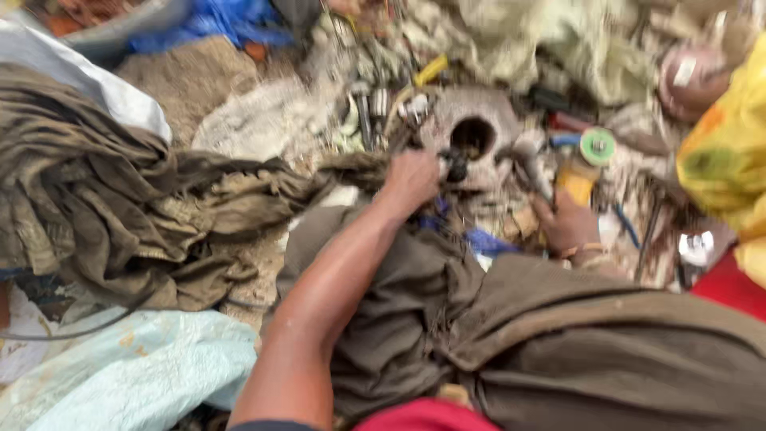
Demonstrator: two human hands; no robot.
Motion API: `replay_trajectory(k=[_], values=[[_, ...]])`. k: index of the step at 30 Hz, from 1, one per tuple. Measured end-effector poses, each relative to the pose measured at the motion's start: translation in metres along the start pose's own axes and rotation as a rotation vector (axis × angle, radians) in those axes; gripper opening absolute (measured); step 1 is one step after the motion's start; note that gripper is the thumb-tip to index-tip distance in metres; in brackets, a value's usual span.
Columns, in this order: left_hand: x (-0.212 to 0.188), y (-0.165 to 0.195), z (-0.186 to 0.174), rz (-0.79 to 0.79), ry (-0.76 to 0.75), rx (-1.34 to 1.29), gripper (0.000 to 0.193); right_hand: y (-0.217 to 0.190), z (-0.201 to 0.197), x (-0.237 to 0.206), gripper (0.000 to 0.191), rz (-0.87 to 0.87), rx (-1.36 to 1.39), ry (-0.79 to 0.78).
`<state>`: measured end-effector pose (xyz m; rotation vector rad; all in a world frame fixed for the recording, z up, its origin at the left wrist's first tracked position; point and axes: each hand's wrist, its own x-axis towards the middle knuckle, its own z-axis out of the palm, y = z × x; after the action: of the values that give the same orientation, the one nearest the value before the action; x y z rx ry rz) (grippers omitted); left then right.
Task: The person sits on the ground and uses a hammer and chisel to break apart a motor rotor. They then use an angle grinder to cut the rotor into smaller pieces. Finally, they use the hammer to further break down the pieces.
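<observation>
while the picture is blurring with motion, the left hand (pixel 411 182) is closing its fingers around a small dark part (pixel 456 166), which is sitting just below the round hole of a grey metal block (pixel 479 120) in the middle of the heap. the block is lying among scattered tools (pixel 371 112), too smeared to tell apart, and a yellow handle (pixel 431 69) is poking up just above them. the right hand (pixel 568 226) is resting lower and to the right of the block, near a yellow can (pixel 581 177) with a green cap (pixel 598 147); whether its fingers are curling on anything i cannot tell, since cloth and blur are hiding them. a blue scrap (pixel 487 242) is lying between the two hands. a brown cloth (pixel 558 343) is covering the person's lap under both forearms, and a second brown cloth (pixel 120 215) is bunching up to the left, one end trailing toward the left hand. a pale blue sheet (pixel 136 375) is lying at the lower left, a white sack (pixel 88 80) at the upper left, a pale green cloth (pixel 542 40) along the top, and a yellow bag (pixel 726 152) at the right edge, with something red (pixel 730 287) just under it.
</observation>
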<state>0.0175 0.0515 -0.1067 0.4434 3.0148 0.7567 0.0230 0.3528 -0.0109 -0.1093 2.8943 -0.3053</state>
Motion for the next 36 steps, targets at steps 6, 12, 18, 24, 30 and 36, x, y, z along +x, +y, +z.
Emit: replay_trajectory(k=[6, 12, 18, 24, 30, 36], values=[[0.009, 0.014, 0.009, -0.054, 0.0, -0.13, 0.062, -0.031, -0.026, -0.014, 0.048, -0.026, 0.151, -0.052], [0.006, 0.014, 0.016, -0.031, 0.146, 0.083, 0.013, -0.046, -0.046, -0.015, 0.046, -0.263, 0.163, 0.07], [0.009, 0.024, 0.007, 0.008, -0.101, 0.399, 0.016, -0.054, -0.014, -0.001, 0.039, 0.054, 0.008, -0.387], [0.007, 0.015, 0.023, -0.067, -0.166, 0.488, 0.022, -0.029, -0.044, 0.001, 0.035, -0.431, 0.219, 0.212], [0.002, 0.003, 0.044, -0.09, -0.026, 0.255, 0.003, -0.027, 0.009, 0.008, 0.023, -0.273, -0.032, -0.153], [0.001, 0.0, 0.024, -0.12, -0.171, 0.204, 0.015, -0.017, -0.008, 0.01, 0.043, -0.066, 0.126, 0.058]])
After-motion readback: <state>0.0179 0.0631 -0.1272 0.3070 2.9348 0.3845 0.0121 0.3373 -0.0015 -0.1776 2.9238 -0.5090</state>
